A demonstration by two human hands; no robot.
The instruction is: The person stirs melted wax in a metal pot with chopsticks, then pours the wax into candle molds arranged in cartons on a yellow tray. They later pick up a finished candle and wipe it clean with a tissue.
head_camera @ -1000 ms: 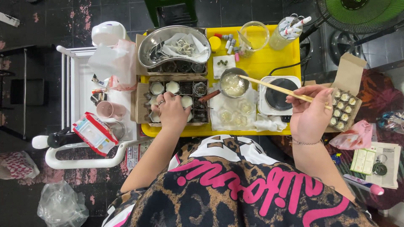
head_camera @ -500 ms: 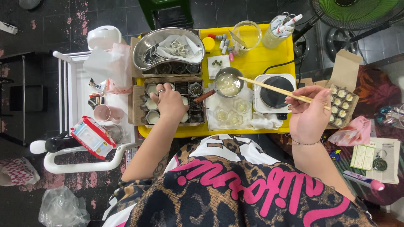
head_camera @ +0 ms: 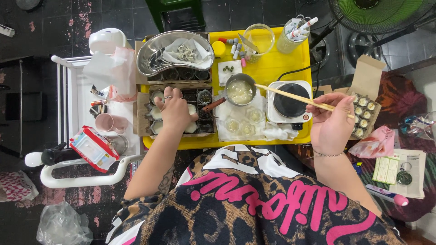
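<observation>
1. A pair of pale wooden chopsticks (head_camera: 290,96) is lying nearly level, tilting slightly, pinched at its right end by the right hand's fingers (head_camera: 323,107).
2. Its tips are resting at the rim of a small metal saucepan (head_camera: 240,90), which is holding a whitish liquid and standing on the yellow desk (head_camera: 268,72).
3. A dark compartment tray (head_camera: 200,113) is sitting at the desk's left part; several cells are holding small pale cups.
4. The left hand's fingers (head_camera: 165,97) are pressing down on those cups.

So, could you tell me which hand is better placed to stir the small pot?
The right hand, probably: it holds the chopsticks, their tips at the pot. The left hand rests on the cup tray.
</observation>
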